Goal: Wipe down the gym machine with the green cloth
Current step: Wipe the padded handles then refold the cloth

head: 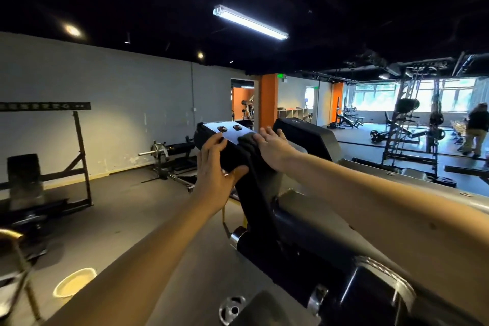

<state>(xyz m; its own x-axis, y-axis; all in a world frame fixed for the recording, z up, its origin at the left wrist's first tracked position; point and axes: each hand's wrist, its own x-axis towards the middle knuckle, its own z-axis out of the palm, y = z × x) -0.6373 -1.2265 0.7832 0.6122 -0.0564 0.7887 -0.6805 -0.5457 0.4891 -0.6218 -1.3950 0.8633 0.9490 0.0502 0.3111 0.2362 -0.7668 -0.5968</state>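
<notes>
Both my hands are out at full reach on the top of the machine, and what matters for the next stroke is how the cloth sits on the pad. It lies straight ahead of me, bunched over the pad's right end and draped down its near edge; in this light it looks almost black, so I can't vouch for the green. My right hand is laid flat on it, fingers straight and pointing away from me, pressing rather than gripping. My left hand is clamped on the pad's left part, fingers curled over the top edge and thumb tucked underneath, steadying it. The hands are apart, with the cloth between them and touching only the right one. The pad's long axis runs across my view, left to right and a little away, and its pale plate with two bolts stretches from the cloth toward my left fingers. So I judge the wipe should go sideways along that axis — right hand sliding the cloth left over the plate, left hand giving way before they meet. After that the black strut drops from the pad back toward me, an easy pull for the same hand.
</notes>
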